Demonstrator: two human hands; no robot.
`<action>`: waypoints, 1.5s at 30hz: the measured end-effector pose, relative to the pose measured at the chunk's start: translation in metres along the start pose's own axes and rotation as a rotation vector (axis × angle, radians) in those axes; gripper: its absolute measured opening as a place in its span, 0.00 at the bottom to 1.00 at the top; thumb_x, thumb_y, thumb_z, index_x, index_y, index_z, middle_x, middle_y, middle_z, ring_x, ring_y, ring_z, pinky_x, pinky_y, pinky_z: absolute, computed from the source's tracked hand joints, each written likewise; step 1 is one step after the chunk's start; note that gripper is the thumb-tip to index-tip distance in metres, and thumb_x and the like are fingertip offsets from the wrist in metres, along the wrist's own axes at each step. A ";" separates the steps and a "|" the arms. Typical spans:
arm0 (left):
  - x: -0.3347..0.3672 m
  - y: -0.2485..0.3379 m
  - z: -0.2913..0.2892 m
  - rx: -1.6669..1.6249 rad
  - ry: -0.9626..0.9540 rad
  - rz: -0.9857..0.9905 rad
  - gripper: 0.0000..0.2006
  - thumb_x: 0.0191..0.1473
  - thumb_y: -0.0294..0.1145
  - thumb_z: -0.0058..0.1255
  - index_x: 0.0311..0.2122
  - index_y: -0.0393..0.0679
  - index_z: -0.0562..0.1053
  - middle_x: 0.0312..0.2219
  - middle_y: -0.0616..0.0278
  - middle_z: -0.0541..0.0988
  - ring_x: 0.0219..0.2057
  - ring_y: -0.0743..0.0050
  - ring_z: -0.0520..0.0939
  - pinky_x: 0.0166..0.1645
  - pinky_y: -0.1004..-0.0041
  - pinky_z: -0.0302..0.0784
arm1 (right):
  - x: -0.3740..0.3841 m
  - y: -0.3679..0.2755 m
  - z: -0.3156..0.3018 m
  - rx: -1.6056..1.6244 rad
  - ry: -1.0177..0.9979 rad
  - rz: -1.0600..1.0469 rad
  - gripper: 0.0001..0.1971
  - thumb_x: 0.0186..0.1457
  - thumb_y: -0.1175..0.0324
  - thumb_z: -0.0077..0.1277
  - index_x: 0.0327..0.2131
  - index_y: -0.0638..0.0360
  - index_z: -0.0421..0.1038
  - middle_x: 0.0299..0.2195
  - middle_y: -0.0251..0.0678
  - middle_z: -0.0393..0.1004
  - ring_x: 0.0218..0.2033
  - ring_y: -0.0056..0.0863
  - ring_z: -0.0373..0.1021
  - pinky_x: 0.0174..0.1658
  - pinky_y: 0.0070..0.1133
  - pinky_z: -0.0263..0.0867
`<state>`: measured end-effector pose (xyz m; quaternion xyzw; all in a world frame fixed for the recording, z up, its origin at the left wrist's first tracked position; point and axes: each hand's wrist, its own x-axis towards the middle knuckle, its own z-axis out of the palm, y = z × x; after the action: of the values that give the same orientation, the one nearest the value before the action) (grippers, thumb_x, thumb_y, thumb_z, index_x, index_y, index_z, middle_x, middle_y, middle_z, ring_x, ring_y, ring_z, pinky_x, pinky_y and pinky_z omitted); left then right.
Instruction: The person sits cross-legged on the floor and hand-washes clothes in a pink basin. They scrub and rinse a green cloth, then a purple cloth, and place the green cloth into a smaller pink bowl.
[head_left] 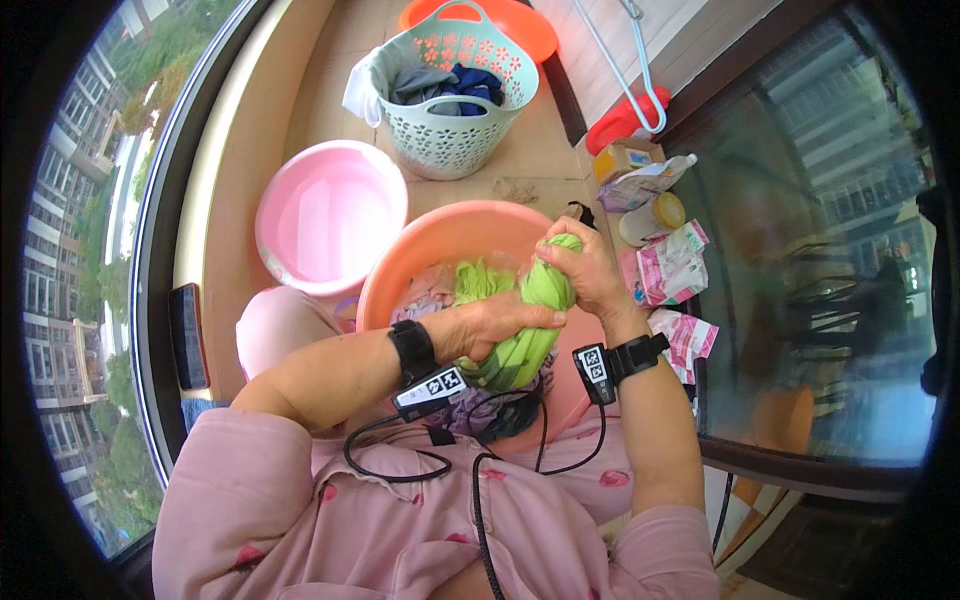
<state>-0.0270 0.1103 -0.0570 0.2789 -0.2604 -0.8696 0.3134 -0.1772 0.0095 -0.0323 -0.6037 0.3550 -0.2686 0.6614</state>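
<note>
A twisted bright green cloth garment (541, 290) is gripped by both of my hands above a large orange basin (420, 240). My right hand (590, 268) closes round its upper end. Lower down, my left hand (497, 322) wraps round the bunched middle, thumb lying across it. Part of the green cloth hangs loose to the left, inside the basin. Beneath, pinkish cloth (428, 292) and purple and dark clothes (490, 412) lie in the basin, partly hidden by my hands and the green garment. Each wrist wears a black strap with a small cabled device.
A pink basin (335, 215) holding water stands at the far left. Behind is a pale green laundry basket (450, 140) with dark clothes. A jar (655, 218) and several packets (670, 268) line the right side. A phone (188, 335) rests by the window.
</note>
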 end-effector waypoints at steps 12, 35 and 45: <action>0.039 -0.028 -0.024 0.696 0.501 -0.059 0.20 0.48 0.42 0.59 0.38 0.33 0.76 0.29 0.54 0.80 0.28 0.64 0.79 0.33 0.66 0.76 | 0.024 0.062 0.006 -0.863 0.177 -0.103 0.06 0.50 0.70 0.52 0.28 0.62 0.69 0.22 0.44 0.73 0.25 0.42 0.71 0.30 0.34 0.67; -0.005 0.035 -0.001 0.065 0.128 0.244 0.21 0.60 0.43 0.43 0.51 0.38 0.67 0.31 0.52 0.79 0.28 0.65 0.80 0.33 0.69 0.79 | -0.017 -0.029 -0.036 0.231 -0.177 -0.028 0.44 0.55 0.62 0.61 0.68 0.60 0.44 0.57 0.41 0.66 0.55 0.28 0.66 0.56 0.28 0.65; -0.003 0.029 0.017 -0.157 -0.370 0.120 0.33 0.52 0.53 0.57 0.56 0.42 0.65 0.31 0.50 0.78 0.25 0.59 0.78 0.32 0.64 0.75 | -0.021 -0.071 0.003 0.529 -0.374 -0.245 0.39 0.48 0.65 0.62 0.63 0.60 0.58 0.53 0.46 0.70 0.52 0.35 0.70 0.55 0.29 0.68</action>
<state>-0.0245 0.0975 -0.0259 0.0732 -0.2609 -0.9035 0.3321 -0.1827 0.0190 0.0412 -0.4882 0.0705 -0.3133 0.8115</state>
